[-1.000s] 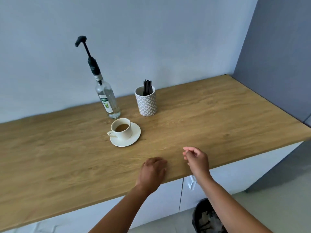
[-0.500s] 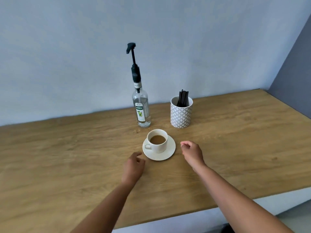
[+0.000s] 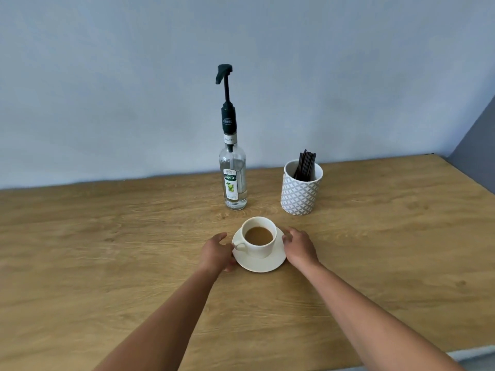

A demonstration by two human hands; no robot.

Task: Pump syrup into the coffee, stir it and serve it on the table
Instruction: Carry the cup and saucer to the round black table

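A white cup (image 3: 259, 249) of milky coffee stands on a white saucer (image 3: 263, 263) in the middle of the wooden counter (image 3: 107, 263), its handle pointing left. My left hand (image 3: 217, 253) curls round the saucer's left rim and my right hand (image 3: 300, 247) holds its right rim. Behind the cup stands a clear syrup bottle (image 3: 232, 180) with a tall black pump (image 3: 226, 92), its spout pointing left. To the bottle's right, a patterned white pot (image 3: 300, 194) holds several dark stir sticks (image 3: 305, 164).
A pale blue wall runs along the back of the counter, and a darker grey wall (image 3: 476, 145) closes it on the right. The counter's front edge (image 3: 468, 354) shows at the bottom right.
The view has come closer to the counter. Both hands moved forward from the counter's front part and closed in on the saucer, one at each side.
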